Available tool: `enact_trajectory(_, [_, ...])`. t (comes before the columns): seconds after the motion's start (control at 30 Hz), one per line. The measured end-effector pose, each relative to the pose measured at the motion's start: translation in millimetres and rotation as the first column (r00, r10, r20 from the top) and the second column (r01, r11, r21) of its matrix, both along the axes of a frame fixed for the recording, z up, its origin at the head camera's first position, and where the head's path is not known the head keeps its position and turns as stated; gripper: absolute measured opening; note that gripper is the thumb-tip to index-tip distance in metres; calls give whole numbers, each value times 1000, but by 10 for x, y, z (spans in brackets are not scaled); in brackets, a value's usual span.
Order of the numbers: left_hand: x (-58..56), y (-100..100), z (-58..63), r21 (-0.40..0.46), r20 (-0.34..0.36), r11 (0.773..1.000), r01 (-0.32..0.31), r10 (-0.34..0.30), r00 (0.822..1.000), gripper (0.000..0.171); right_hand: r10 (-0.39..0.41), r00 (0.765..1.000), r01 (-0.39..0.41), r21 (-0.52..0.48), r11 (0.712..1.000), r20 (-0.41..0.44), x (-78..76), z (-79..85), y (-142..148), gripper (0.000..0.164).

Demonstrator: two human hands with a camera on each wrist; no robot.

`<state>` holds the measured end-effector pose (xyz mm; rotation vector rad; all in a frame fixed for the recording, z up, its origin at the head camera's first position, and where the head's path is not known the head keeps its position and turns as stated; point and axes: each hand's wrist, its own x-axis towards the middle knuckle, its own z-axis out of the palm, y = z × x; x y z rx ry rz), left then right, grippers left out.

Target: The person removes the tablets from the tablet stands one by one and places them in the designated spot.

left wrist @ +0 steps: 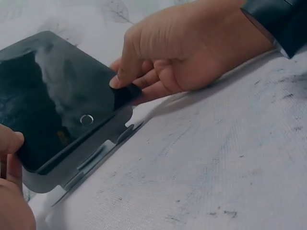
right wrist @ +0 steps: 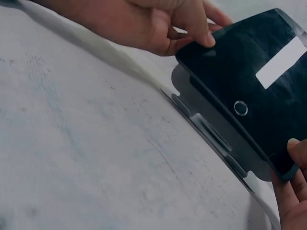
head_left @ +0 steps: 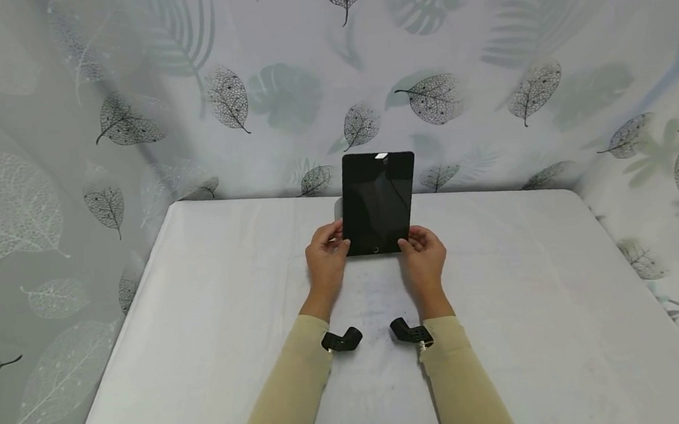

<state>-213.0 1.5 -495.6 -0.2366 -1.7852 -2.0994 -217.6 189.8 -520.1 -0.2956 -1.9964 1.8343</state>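
A black tablet [head_left: 377,201] with a round home button near its lower edge is held upright, leaning back, at the far side of the table. My left hand [head_left: 325,258] pinches its lower left corner, thumb on the front and fingers behind. At the lower right corner my right hand [head_left: 425,255] grips it the same way. Behind and below the tablet, a grey stand [left wrist: 96,143] with a lipped lower edge shows in the left wrist view. The right wrist view shows the same stand [right wrist: 204,108] under the tablet's bottom edge. Most of the stand is hidden by the tablet.
A white cloth covers the table [head_left: 526,303]. Leaf-patterned curtains [head_left: 300,59] hang close along the back and both sides. On each sleeved wrist sits a black camera mount, the left mount [head_left: 342,340] and the right mount [head_left: 409,331] facing inward.
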Motion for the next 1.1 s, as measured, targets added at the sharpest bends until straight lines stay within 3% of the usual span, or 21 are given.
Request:
enact_trajectory(0.27, [-141,65,-138,51,6,997,55,-55,998,43,33,999,-37,-130,991,-34,35,126,114,30])
enact_trajectory(0.5, [-74,129,-49,82,-39,992,97,-94,995,43,87,994,-98,-213,972,-60,86,152,242,30])
enact_trajectory(0.6, [-23,196,9,95,-52,991,89,-84,995,42,93,991,-120,-332,936,-96,102,173,291,29])
enact_trajectory(0.7, [20,283,38,100,-68,993,61,-55,996,40,95,983,-156,-454,877,-154,116,223,332,32])
enact_trajectory(0.77, [49,342,51,84,-85,996,40,-32,996,39,95,976,-183,-514,838,-194,124,264,366,34])
enact_trajectory(0.87, [83,423,56,32,-132,999,32,-28,991,40,79,973,-189,-545,817,-218,139,319,441,33])
enact_trajectory(1.0, [139,495,71,-83,-181,995,58,-73,981,43,43,979,-146,-537,831,-199,175,386,578,29])
enact_trajectory(1.1, [188,527,100,-161,-175,982,101,-129,976,46,24,982,-123,-530,839,-189,204,432,687,27])
